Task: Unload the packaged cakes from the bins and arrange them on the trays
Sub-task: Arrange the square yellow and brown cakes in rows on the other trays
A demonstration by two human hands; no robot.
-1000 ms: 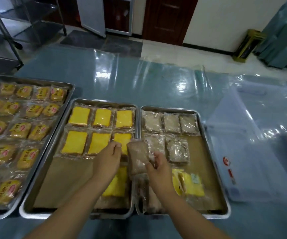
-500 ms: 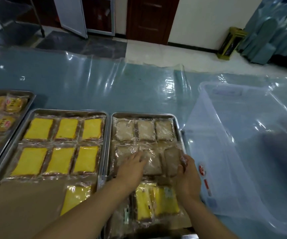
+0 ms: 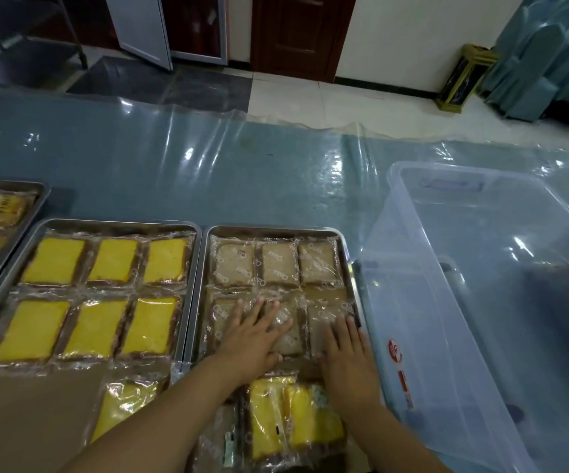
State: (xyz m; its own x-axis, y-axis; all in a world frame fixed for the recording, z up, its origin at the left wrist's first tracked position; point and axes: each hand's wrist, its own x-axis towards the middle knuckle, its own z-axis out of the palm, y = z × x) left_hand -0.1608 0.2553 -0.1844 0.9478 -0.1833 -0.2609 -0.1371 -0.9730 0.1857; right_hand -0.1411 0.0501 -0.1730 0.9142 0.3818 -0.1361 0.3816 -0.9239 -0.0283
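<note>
The brown-cake tray (image 3: 276, 229) sits on the blue worktop (image 3: 208, 165), which is covered with a clear plastic sheet. In this tray's far row lie three wrapped brown cakes (image 3: 279, 262) side by side. A second row of three lies just nearer the person.

The left hand (image 3: 255, 339) lies flat on the middle pack of that second row (image 3: 288, 339), fingers (image 3: 259, 307) straight and spread apart, gripping nothing. The right hand (image 3: 344, 353) lies flat on the pack at the tray's right edge (image 3: 320, 319), its fingers (image 3: 341, 327) also straight and slightly apart. The third pack of the row (image 3: 223, 319) shows at the left of the left hand, partly under its fingertips.

At the near end of the same tray, between the two forearms, lie two wrapped yellow cakes (image 3: 296, 418), touching each other and slightly tilted.

Touching the brown-cake tray on its left is a second metal tray (image 3: 116, 222) with six yellow cakes (image 3: 112, 264) in two rows, and one more yellow pack (image 3: 122, 404) lying nearer the person. Farther left of it, the corner of a third tray (image 3: 39, 189) shows round wrapped cakes (image 3: 3, 208).

Just right of the brown-cake tray stands a clear plastic bin (image 3: 430, 206); whether any cakes are in it cannot be told.
</note>
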